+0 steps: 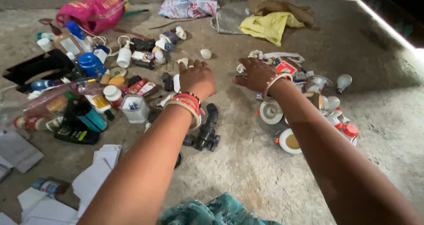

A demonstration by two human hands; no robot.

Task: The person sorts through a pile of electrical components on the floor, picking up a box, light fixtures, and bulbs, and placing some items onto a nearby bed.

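Clutter sorting on the concrete floor (247, 163): left hand (197, 78) hovers open, palm down, over small bottles (125, 55); right hand (258, 74) open, fingers spread, touching the bulb pile (327, 90). Judged mid-sort; next needs a pinch on one piece.

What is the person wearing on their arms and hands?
Both arms are bare, with no sleeves. The left hand has a stack of red and white bangles at the wrist and a ring on one finger. The right hand has a thin pale bangle.
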